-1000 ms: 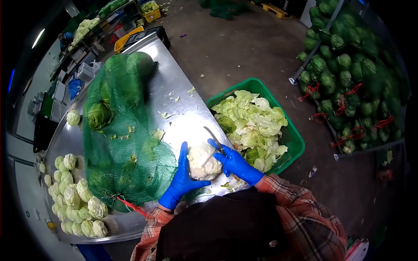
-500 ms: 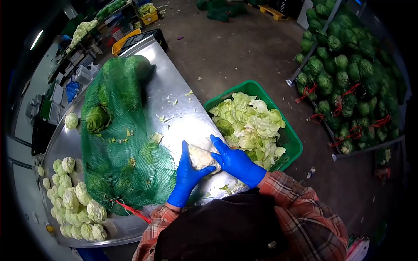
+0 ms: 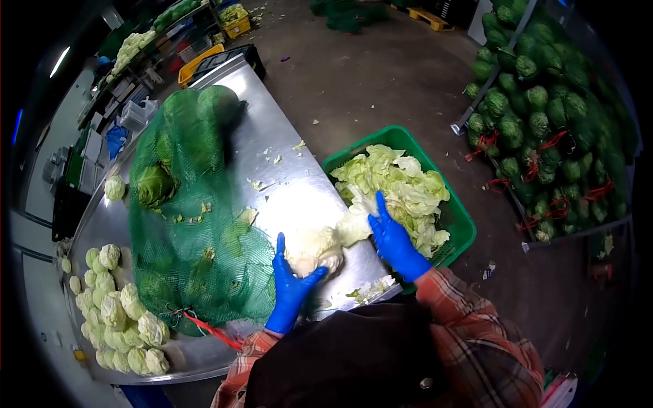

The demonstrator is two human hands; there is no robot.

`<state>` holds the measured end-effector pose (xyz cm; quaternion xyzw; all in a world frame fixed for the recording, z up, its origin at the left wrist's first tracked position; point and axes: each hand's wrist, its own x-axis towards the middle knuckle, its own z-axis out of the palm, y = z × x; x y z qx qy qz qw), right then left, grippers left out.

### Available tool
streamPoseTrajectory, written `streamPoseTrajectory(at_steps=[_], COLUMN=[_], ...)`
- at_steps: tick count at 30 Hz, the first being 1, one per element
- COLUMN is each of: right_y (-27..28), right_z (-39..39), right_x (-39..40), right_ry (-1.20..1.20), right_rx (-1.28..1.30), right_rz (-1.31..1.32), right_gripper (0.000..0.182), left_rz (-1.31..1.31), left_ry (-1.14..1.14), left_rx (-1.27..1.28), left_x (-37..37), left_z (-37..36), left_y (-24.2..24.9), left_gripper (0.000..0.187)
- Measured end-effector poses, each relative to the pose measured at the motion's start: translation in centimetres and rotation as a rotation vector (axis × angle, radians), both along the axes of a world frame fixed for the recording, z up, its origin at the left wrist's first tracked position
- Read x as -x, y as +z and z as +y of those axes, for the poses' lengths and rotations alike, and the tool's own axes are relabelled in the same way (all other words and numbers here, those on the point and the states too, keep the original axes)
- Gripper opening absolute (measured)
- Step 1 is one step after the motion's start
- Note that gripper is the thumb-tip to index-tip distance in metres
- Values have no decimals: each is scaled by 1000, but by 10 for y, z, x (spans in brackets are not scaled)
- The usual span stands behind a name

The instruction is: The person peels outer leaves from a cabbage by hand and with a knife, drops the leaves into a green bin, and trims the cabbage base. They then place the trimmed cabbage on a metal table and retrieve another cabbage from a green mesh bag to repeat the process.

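In a blue glove, my left hand (image 3: 291,289) grips a pale, peeled cabbage (image 3: 311,250) resting on the metal table, its thumb along the near side and its fingers on the left. My right hand (image 3: 398,248), gloved too, is at the table's right edge, with a loose cabbage leaf (image 3: 355,226) at its fingers, stretching from the head toward the crate. Exactly how the fingers pinch the leaf is hidden. Right beside that hand is a green crate (image 3: 464,228) heaped with stripped leaves (image 3: 391,180).
A green mesh bag (image 3: 204,265) with whole cabbages spreads over the table (image 3: 272,163), tied with red string. Several trimmed cabbages (image 3: 112,309) are piled on the left. At the right stands a metal-framed stack of netted cabbages (image 3: 537,129). Leaf scraps dot the table and floor.
My right hand has moved right, off the cabbage toward the crate, drawing a leaf out from the head. My left hand has stayed on the cabbage.
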<state>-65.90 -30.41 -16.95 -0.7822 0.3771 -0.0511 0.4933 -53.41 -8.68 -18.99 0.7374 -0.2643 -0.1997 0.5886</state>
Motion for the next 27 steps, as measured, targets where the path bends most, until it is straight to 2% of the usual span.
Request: streamPoseTrajectory(at_steps=[1,3,4,6,8,11,12,14,16,17,20,21,22,24,27], right_y=[11,7,8,19,28,-19,-4,-36,-15,-6,4,5,-27,13,-19], right_z=[18,44,52,61,56,44,29,-6,-7,-2,28,37,43,50,56], right_x=[1,-4,-7,-9,-17,-28,-27,-27,-16,-11,-9,-11,-21,-20,-26], right_ry=[76,195,248,323,336,206,120,24,-26,-49,76,176,281,237,160], right_rx=[69,213,250,242,130,-36,-175,-288,42,160,146,24,44,-690,-891], right_rz=[-100,-311,-338,-195,-170,-455,-323,-322,-311,-253,-466,-497,-685,-35,-207], right_gripper=[70,73,70,66,59,54,52,54,58,67,71,74,74,65,54], left_rz=[37,-85,-147,-190,-136,-86,-87,31,180,249,641,622,658,729,772], left_ry=[18,32,40,52,65,48,35,-39,-101,-95,140,163,135,76,-66], left_rx=[-28,-145,-202,-132,-95,-74,-73,-28,-41,-42,66,57,106,199,349], left_x=[2,5,6,6,11,11,9,6,5,4,5,9,7,2,-9], left_z=[-3,-6,-8,-6,-6,-4,-3,6,15,23,18,14,13,17,31], left_y=[2,6,7,-10,-12,-9,-9,0,17,10,4,10,12,15,5], left_gripper=[119,115,113,111,111,113,113,113,114,106,94,81,79,76,70])
